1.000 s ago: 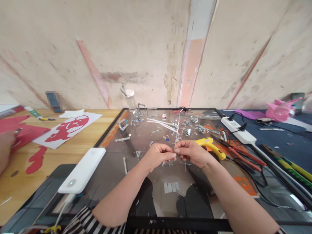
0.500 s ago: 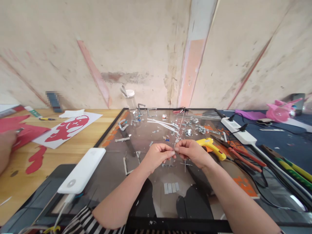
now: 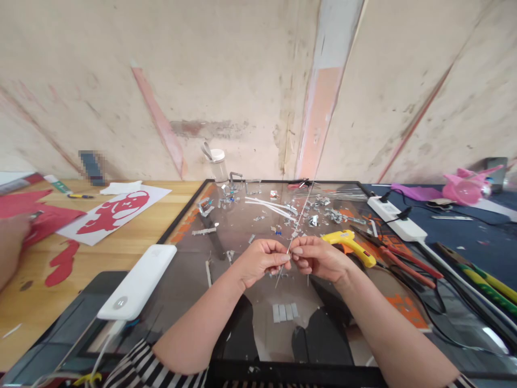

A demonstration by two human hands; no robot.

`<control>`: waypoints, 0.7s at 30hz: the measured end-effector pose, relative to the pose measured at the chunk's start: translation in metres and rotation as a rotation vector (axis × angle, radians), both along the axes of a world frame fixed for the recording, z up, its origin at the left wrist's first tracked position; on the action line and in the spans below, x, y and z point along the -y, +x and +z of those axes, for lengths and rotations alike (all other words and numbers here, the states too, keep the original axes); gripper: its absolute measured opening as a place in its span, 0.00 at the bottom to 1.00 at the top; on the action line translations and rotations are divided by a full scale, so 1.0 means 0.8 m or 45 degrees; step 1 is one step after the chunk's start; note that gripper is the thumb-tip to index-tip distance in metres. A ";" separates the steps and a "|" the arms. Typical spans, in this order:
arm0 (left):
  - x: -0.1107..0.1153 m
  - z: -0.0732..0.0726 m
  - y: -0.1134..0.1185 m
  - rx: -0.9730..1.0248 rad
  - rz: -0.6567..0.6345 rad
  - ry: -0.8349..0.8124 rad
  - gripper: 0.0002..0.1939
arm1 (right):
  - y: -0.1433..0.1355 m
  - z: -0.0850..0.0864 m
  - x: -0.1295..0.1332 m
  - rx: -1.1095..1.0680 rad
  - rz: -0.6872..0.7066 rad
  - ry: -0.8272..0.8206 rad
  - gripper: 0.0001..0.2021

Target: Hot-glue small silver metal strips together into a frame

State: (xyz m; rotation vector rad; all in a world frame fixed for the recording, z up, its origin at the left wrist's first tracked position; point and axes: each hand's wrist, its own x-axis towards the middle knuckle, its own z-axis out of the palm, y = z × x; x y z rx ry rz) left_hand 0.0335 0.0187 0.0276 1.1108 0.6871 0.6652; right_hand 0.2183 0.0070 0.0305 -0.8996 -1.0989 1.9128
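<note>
A thin, straight silvery wire (image 3: 301, 213) runs slantwise between my fingertips, its upper end leaning away to the right and its lower end poking out below. My left hand (image 3: 262, 261) pinches it between thumb and fingers. Close beside, almost touching, my right hand (image 3: 321, 258) is closed in a pinch at the same spot on the wire. Both hands hover over a dark glass panel (image 3: 258, 339) with a black frame. Below them, several small grey strips (image 3: 285, 312) lie side by side. Small pieces just under the fingers are partly hidden.
White strips (image 3: 270, 206) and grey scraps (image 3: 323, 202) litter the panel. On the right are a yellow glue gun (image 3: 350, 247), red-handled pliers (image 3: 407, 264) and a power strip (image 3: 398, 218). A white power bank (image 3: 137, 281), red paper cutouts (image 3: 117, 213) and another person's hand (image 3: 12, 242) are left.
The wire leans further right, and its lower end now shows below my fingers. My right hand has shifted slightly, covering most of the small wire cross beneath it.
</note>
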 end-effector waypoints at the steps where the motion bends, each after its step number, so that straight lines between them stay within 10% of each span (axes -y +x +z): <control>1: 0.000 0.000 -0.001 0.004 -0.026 -0.004 0.14 | 0.000 0.000 0.000 -0.007 0.013 -0.004 0.09; 21: -0.003 -0.004 -0.005 0.018 -0.091 -0.023 0.13 | 0.003 0.005 0.003 0.302 -0.048 0.352 0.09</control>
